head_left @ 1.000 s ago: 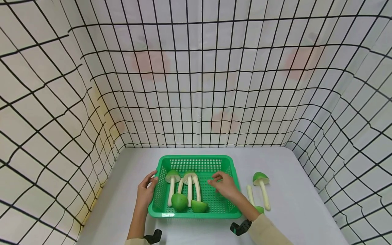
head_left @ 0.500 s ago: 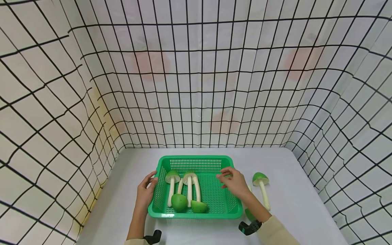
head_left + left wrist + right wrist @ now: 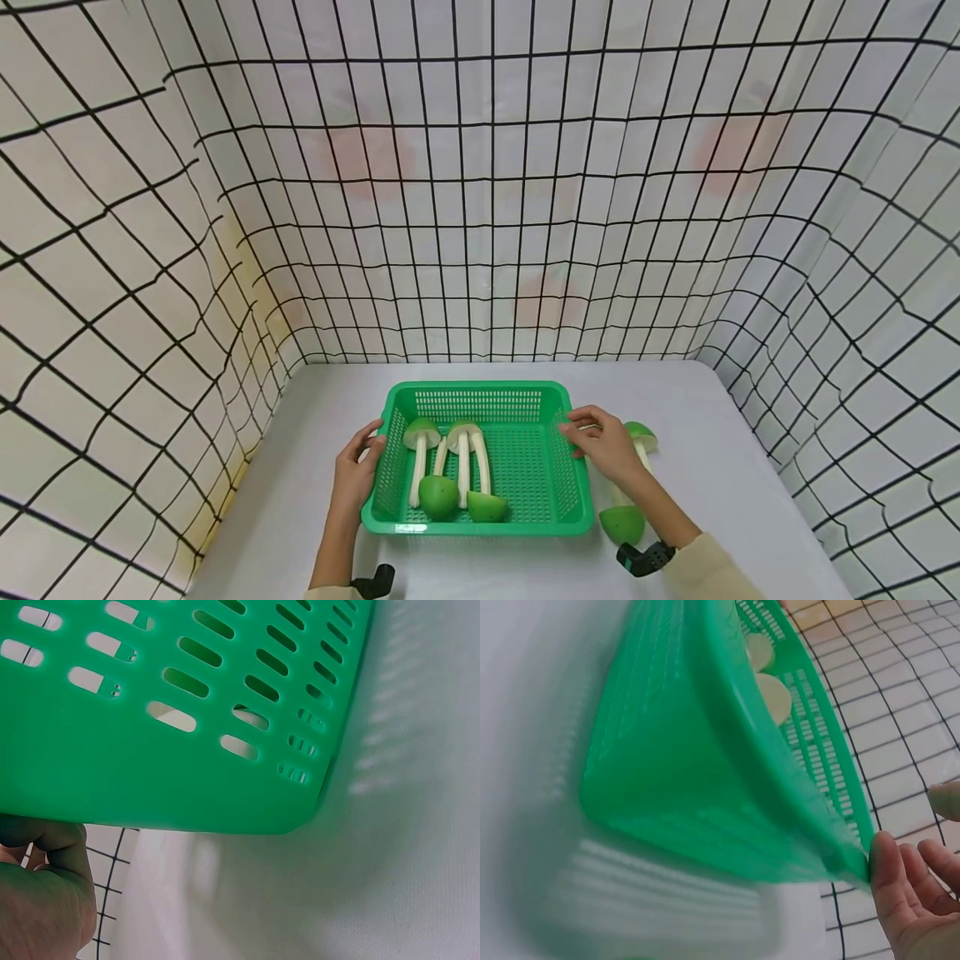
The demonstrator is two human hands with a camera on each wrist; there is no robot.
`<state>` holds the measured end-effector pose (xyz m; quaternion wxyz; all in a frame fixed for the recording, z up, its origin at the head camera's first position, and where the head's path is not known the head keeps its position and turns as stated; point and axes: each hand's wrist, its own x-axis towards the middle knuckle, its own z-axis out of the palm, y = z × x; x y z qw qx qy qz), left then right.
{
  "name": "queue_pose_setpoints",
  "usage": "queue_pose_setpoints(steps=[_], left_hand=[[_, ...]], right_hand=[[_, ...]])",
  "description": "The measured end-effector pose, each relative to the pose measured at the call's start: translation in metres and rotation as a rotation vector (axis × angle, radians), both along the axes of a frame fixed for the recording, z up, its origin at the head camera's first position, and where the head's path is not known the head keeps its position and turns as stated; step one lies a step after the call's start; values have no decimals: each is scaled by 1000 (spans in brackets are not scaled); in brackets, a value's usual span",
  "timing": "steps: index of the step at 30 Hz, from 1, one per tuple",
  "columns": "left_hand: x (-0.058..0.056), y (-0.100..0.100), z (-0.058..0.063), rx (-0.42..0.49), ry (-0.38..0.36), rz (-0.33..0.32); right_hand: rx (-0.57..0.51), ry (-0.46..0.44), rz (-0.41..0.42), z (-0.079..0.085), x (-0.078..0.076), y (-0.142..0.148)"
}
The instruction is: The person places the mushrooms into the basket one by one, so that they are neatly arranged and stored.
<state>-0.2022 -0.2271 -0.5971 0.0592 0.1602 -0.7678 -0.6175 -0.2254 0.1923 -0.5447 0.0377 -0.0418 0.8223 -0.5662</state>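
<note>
A green plastic basket (image 3: pixel 525 528) stands on the white table. Inside its left half lie several green-capped mushrooms (image 3: pixel 439 497) with white stems, caps alternating between back and front. My left hand (image 3: pixel 356 473) holds the basket's left rim; in the left wrist view that hand (image 3: pixel 45 892) is partly cut off beneath the green wall. At the right rim is my right hand (image 3: pixel 606 442), fingers loosely bent and holding nothing. The right wrist view has its fingertips (image 3: pixel 886 859) by the rim, thumb apart. Partly behind that hand and forearm are two more mushrooms, one cap (image 3: pixel 622 525) nearer the front.
Black wire grid panels (image 3: pixel 480 208) backed with white cloth enclose the table on the back, left and right. White table surface (image 3: pixel 735 467) extends to the right of the mushrooms. A black camera (image 3: pixel 645 558) is strapped on the right wrist.
From above the basket's inside, my right hand has moved right to its right rim, carrying nothing. The front mushroom cap outside has come into fuller view. My left hand stays put.
</note>
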Motion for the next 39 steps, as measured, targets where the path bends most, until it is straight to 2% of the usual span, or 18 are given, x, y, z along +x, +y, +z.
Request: queue_pose_setpoints(steps=[15,26,39], left_hand=[[2,1,-1,-14,8,13],[6,2,3,-29,-8,7],[2,2,1,-20,-16,-1]], right_hand=[[178,35,-114,-2,1,56],[280,13,-159,-21,2,87],[360,5,-204,-36,8,110]])
